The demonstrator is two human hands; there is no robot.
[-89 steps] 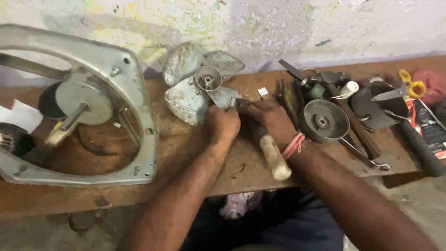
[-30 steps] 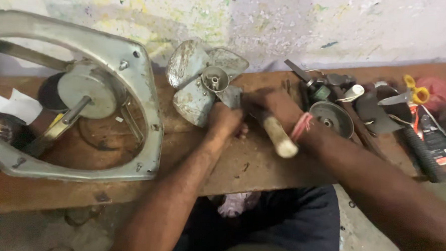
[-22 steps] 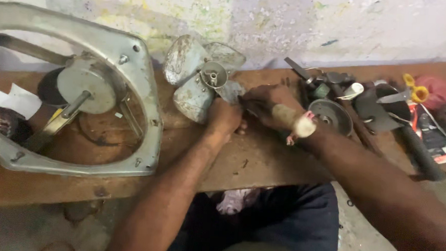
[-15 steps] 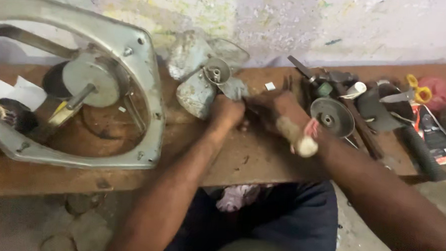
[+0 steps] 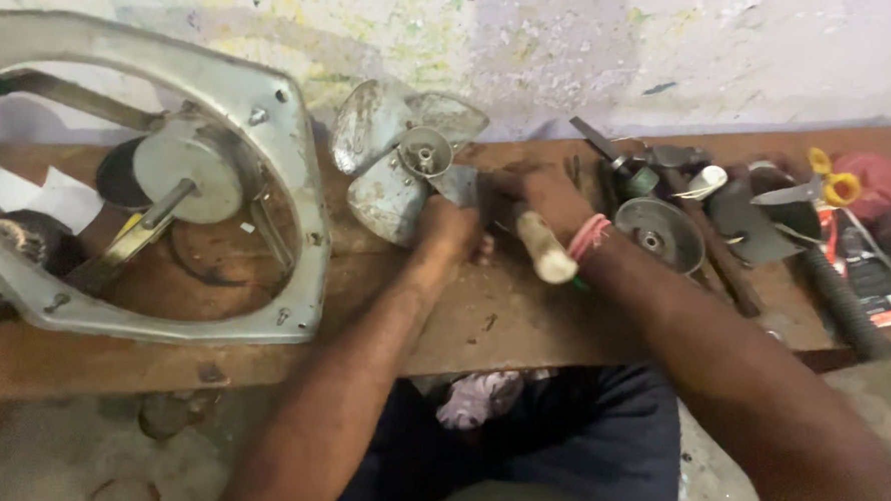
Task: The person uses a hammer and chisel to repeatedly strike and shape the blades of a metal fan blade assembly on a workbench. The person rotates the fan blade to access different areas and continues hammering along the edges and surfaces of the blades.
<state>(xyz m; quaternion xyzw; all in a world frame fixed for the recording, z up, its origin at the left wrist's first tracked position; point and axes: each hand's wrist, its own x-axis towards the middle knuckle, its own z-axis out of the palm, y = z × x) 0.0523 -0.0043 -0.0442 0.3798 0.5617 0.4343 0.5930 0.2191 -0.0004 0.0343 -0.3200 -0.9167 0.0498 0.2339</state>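
Observation:
A grey metal fan blade (image 5: 394, 158) with a round hub lies on the wooden bench (image 5: 522, 324) near the wall. My left hand (image 5: 447, 226) grips the blade's near right lobe. My right hand (image 5: 528, 196) is closed around a tool with a pale wooden handle (image 5: 544, 248), its handle end pointing toward me; the working end is hidden between my hands at the blade. A red thread is around my right wrist.
A large grey metal fan frame (image 5: 148, 177) with motor fills the bench's left. To the right lie a round metal motor cover (image 5: 659, 233), pliers, scissors with yellow handles (image 5: 819, 182), a black ribbed handle (image 5: 844, 303) and a printed booklet. Painted wall behind.
My hands stay at the blade; the wooden handle has swung, tilting up and back down toward me. The camera view has shifted slightly.

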